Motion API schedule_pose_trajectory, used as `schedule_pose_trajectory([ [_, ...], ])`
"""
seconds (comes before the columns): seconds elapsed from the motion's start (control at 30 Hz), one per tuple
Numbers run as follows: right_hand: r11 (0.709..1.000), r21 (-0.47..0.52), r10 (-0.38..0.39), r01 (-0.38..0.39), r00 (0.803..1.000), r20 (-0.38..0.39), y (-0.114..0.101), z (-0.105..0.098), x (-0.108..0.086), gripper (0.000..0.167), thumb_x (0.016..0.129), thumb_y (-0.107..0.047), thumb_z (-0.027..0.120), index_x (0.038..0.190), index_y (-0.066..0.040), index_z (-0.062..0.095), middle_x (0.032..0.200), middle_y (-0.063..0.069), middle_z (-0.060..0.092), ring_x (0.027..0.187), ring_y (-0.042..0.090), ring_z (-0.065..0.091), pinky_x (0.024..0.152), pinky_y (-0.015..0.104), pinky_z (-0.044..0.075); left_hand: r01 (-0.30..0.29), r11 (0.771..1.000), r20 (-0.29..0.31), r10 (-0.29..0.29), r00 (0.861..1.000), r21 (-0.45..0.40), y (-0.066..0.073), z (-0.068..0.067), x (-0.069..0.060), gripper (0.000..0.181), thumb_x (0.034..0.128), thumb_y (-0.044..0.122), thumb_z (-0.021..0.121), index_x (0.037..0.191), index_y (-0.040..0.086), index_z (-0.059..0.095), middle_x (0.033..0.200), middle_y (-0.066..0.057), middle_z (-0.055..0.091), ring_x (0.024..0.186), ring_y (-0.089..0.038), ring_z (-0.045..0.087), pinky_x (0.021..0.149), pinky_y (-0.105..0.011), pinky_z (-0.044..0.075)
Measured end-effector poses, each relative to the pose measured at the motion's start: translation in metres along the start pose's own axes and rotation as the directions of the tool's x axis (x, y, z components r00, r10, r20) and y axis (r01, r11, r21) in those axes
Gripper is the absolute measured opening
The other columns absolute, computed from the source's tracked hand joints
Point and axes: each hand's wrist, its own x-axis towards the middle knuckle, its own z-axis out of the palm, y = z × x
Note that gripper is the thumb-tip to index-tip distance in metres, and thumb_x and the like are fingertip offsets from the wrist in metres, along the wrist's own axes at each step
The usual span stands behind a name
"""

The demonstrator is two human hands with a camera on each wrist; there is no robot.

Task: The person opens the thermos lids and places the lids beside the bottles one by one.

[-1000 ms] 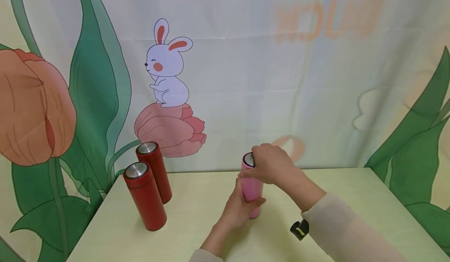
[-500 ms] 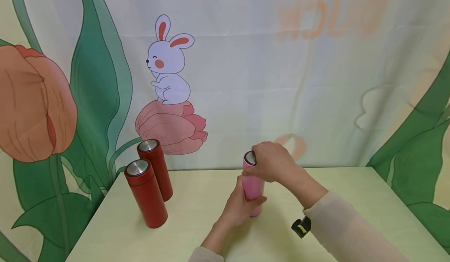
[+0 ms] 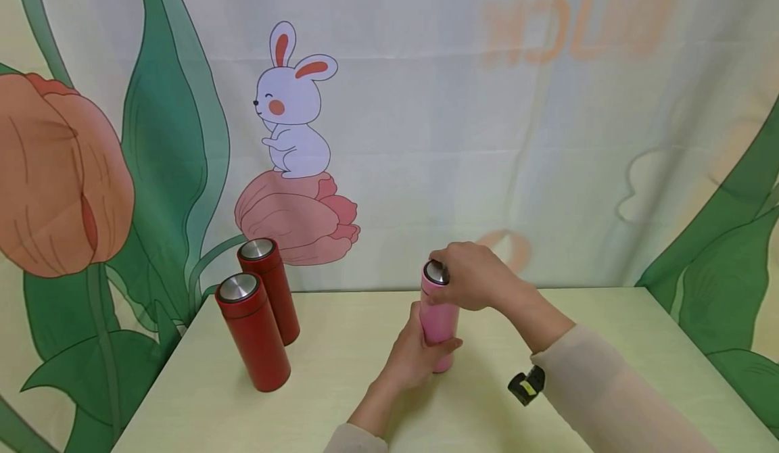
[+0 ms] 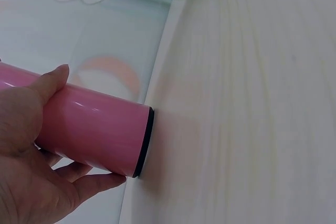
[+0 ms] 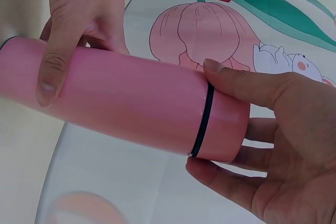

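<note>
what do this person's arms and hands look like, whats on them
The left hand and right hand wear no gloves. The left sleeve and right sleeve are plain pale beige. A small black device with a yellow marking shows beside the right cuff.

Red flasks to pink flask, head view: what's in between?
In the head view, bare tabletop, then the left hand, which grips the pink flask.
</note>
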Motion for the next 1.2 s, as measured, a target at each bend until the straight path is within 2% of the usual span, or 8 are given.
schedule_pose_trajectory([
  [0.1,1.000,0.024,-0.018,0.017,1.000,0.023,0.002,-0.001,0.001,0.028,0.085,-0.025,0.082,0.106,-0.012,0.070,0.085,-0.002,0.065,0.080,0.016,0.059,0.068,0.030,0.048,0.006,1.000,0.000,-0.006,1.000,0.002,0.000,0.000,0.000,0.068,0.0903,0.042,0.080,0.140,0.025,0.037,0.127,-0.001,0.063,0.115,-0.019,0.062,0.102,-0.046,0.050],
  [0.3,0.996,0.085,-0.013,0.008,0.998,0.061,0.007,-0.003,0.002,0.052,0.085,-0.019,0.081,0.134,-0.007,0.066,0.107,0.005,0.072,0.093,0.019,0.063,0.076,0.031,0.053,0.008,1.000,-0.003,-0.008,1.000,0.007,0.000,-0.001,0.000,0.068,0.0897,0.042,0.080,0.139,0.024,0.038,0.127,-0.002,0.064,0.116,-0.019,0.062,0.102,-0.046,0.049],
  [0.4,0.992,0.127,-0.010,0.000,0.997,0.077,0.009,-0.003,0.002,0.060,0.085,-0.017,0.081,0.140,-0.007,0.063,0.118,0.009,0.070,0.099,0.020,0.065,0.081,0.032,0.055,0.002,1.000,-0.002,-0.002,1.000,0.005,0.000,-0.001,0.000,0.068,0.0892,0.042,0.081,0.139,0.023,0.038,0.128,-0.002,0.063,0.116,-0.019,0.062,0.103,-0.046,0.049],
  [0.67,0.977,0.213,-0.040,0.013,0.992,0.121,0.015,-0.006,0.002,0.062,0.084,-0.011,0.081,0.143,-0.011,0.061,0.124,0.009,0.067,0.103,0.018,0.065,0.089,0.034,0.056,0.006,1.000,-0.001,-0.006,1.000,0.008,0.000,-0.001,0.000,0.068,0.0895,0.040,0.081,0.139,0.023,0.038,0.129,-0.002,0.063,0.118,-0.020,0.061,0.104,-0.047,0.049],
  [0.93,0.937,0.350,-0.043,-0.016,0.986,0.160,0.023,-0.006,0.000,0.062,0.086,-0.002,0.075,0.143,-0.021,0.062,0.139,0.007,0.061,0.114,0.021,0.064,0.095,0.038,0.055,0.006,1.000,0.001,-0.006,1.000,0.021,0.002,-0.001,0.001,0.070,0.0890,0.041,0.081,0.140,0.021,0.037,0.131,-0.003,0.062,0.121,-0.021,0.061,0.105,-0.048,0.048],
  [1.2,0.916,0.400,-0.063,-0.006,0.985,0.158,0.028,-0.003,0.000,0.067,0.083,0.005,0.071,0.142,-0.026,0.062,0.142,0.005,0.060,0.120,0.022,0.062,0.099,0.040,0.054,0.031,1.000,0.009,-0.031,0.999,0.001,0.003,-0.001,0.000,0.072,0.0896,0.039,0.081,0.142,0.021,0.036,0.135,-0.005,0.060,0.123,-0.023,0.060,0.108,-0.051,0.048],
])
